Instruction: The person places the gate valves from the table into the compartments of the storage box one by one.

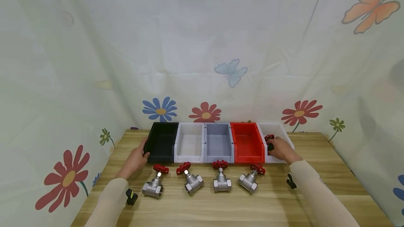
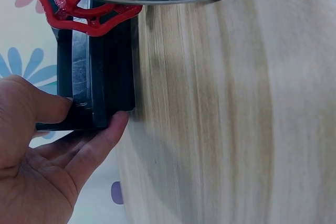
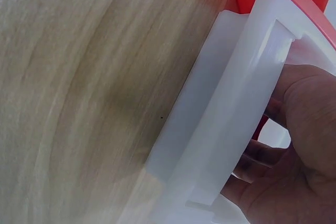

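Note:
At the left end of the bin row, my left hand (image 1: 136, 157) grips the black bin (image 1: 162, 146) by its front left corner. In the left wrist view the thumb presses the bin's lip (image 2: 81, 77) while fingers lie along its side. My right hand (image 1: 281, 149) reaches inside the right-hand white bin (image 1: 285, 134), fingers curled round a valve. Its red handwheel (image 1: 269, 137) shows beside the hand, with a dark piece (image 1: 270, 146) just below; the valve's body is hidden. Through the right wrist view, the hand (image 3: 310, 135) is behind the white front wall (image 3: 231, 108).
Between the end bins stand another white bin (image 1: 189, 146), a grey bin (image 1: 219, 144) and a red bin (image 1: 247, 143). Several metal valves with red handwheels, including the leftmost valve (image 1: 153, 187), lie in front on the wooden table (image 1: 202, 209). A flowered curtain (image 1: 189, 45) hangs behind.

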Demonstrator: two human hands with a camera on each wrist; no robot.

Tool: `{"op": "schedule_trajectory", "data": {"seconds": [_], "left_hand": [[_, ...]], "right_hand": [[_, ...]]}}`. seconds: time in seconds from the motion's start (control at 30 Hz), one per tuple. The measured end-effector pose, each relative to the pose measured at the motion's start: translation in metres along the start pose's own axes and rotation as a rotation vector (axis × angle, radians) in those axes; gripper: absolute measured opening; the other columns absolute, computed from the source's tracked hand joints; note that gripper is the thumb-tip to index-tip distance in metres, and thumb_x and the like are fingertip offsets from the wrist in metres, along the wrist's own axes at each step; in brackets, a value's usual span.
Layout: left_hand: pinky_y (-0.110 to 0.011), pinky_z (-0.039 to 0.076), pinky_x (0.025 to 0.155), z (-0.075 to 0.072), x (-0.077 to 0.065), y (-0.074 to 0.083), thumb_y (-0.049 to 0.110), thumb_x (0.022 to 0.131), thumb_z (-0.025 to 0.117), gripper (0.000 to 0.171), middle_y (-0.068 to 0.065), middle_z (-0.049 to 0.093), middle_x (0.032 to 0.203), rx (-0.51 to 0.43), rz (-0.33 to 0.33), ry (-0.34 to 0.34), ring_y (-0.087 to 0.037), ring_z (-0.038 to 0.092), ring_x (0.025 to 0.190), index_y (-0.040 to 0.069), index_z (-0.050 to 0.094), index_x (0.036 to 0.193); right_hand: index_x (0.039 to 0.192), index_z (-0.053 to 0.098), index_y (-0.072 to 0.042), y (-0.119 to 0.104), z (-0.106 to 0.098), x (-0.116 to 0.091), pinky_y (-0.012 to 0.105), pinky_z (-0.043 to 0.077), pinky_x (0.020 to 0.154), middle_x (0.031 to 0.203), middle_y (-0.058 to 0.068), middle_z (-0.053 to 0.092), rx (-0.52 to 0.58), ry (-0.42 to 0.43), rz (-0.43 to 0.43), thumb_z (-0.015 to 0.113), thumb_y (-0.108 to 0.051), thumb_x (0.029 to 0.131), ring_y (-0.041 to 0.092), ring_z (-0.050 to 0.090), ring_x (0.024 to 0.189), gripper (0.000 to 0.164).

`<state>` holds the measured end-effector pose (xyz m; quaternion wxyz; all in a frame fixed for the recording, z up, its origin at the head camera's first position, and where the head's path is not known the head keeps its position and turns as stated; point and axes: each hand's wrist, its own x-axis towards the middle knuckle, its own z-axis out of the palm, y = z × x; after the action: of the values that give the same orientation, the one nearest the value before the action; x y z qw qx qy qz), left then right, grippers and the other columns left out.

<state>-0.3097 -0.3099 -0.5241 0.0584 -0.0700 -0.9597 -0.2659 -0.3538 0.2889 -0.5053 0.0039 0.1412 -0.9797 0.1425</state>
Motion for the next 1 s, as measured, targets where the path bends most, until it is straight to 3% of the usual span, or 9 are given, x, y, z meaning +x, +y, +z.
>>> {"op": "schedule_trajectory", "data": {"seconds": [0.4, 0.73, 1.0], "left_hand": [[-0.061, 0.046, 0.095, -0.001, -0.001, 0.000, 0.005, 0.096, 0.056, 0.067, -0.042, 0.054, 0.125, 0.011, 0.000, 0.007, -0.051, 0.058, 0.113, -0.005, 0.021, 0.152], [-0.062, 0.046, 0.096, -0.001, -0.001, 0.002, 0.007, 0.097, 0.055, 0.068, -0.042, 0.054, 0.128, 0.009, -0.006, 0.005, -0.052, 0.057, 0.115, -0.004, 0.020, 0.153], [-0.061, 0.047, 0.095, -0.002, -0.003, 0.004, 0.005, 0.096, 0.055, 0.067, -0.042, 0.053, 0.128, -0.004, -0.009, 0.005, -0.050, 0.058, 0.114, -0.005, 0.021, 0.153]], "right_hand": [[0.118, 0.068, -0.002, -0.006, -0.010, -0.008, 0.054, 0.052, 0.089, 0.111, 0.021, 0.065, -0.030, 0.029, 0.015, 0.074, -0.022, 0.085, 0.032, 0.060, 0.094, 0.039], [0.119, 0.068, -0.004, -0.016, -0.027, -0.023, 0.054, 0.056, 0.085, 0.115, 0.023, 0.063, -0.036, 0.076, -0.021, 0.074, -0.021, 0.087, 0.033, 0.061, 0.093, 0.037], [0.121, 0.067, -0.004, -0.032, -0.038, -0.038, 0.055, 0.055, 0.086, 0.119, 0.022, 0.062, -0.055, 0.157, -0.064, 0.074, -0.020, 0.087, 0.038, 0.062, 0.103, 0.039]]}}
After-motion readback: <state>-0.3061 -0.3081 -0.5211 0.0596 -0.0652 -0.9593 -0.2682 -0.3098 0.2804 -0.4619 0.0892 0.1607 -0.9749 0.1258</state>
